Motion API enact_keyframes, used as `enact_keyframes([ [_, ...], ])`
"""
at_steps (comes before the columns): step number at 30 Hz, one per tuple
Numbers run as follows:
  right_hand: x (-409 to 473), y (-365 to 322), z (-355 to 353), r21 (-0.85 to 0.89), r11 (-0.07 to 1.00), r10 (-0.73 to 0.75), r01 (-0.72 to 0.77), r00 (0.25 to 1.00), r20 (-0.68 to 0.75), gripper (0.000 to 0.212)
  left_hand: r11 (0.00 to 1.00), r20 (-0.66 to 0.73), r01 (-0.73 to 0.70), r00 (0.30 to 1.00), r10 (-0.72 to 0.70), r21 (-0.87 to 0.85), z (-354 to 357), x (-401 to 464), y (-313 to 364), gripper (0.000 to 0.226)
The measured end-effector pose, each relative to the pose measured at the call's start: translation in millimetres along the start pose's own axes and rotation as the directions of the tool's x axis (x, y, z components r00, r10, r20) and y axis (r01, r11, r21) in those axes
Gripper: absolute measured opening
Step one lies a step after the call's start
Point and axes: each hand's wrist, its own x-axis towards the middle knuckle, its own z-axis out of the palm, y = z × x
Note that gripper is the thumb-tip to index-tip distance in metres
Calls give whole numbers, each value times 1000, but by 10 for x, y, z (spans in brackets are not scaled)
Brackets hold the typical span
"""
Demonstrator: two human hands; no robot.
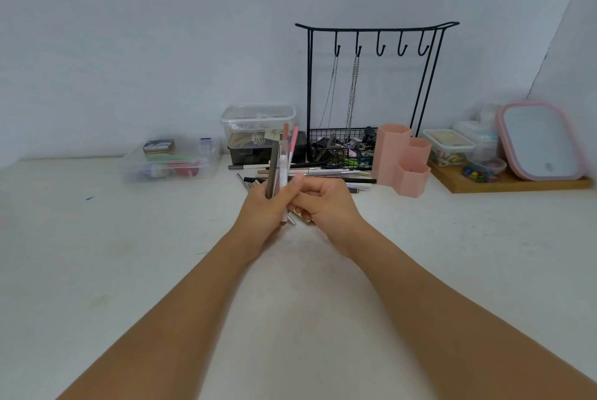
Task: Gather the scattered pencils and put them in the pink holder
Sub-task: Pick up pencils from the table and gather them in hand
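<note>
My left hand grips a small bunch of pencils held upright above the white table, their tips reaching up past the clear box behind. My right hand is pressed against the left one, its fingers curled around the lower ends of the same bunch. More pencils lie scattered flat on the table just behind both hands. The pink holder, made of three hexagonal tubes of different heights, stands upright to the right of the scattered pencils.
A black wire jewellery stand with hooks, chains and a cluttered basket is behind the holder. Clear plastic boxes sit at the back left. A wooden tray with containers and a pink-framed mirror is at the right.
</note>
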Motion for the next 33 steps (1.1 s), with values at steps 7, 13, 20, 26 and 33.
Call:
enact_keyframes([
  [7, -20, -30, 63, -80, 997, 4, -1, 999, 47, 16, 994, -84, 103, 991, -106, -40, -17, 52, -20, 25],
  [13, 113, -20, -265, -544, 839, -169, 1, 951, -258, 14, 993, -241, 101, 964, -115, -68, -192, 180, -23, 33],
  [20, 137, 142, -519, -787, 590, -38, -180, 968, -249, 19, 976, -220, 126, 962, -164, -176, -283, 211, -87, 22],
  [26, 183, 166, -484, -797, 566, -25, -210, 962, -271, 13, 975, -182, 116, 972, -151, -191, -257, 196, -82, 25],
  [33, 148, 42, -404, -520, 844, -32, -133, 955, -296, 11, 956, -198, 194, 951, -238, -220, -253, 192, -46, 26],
])
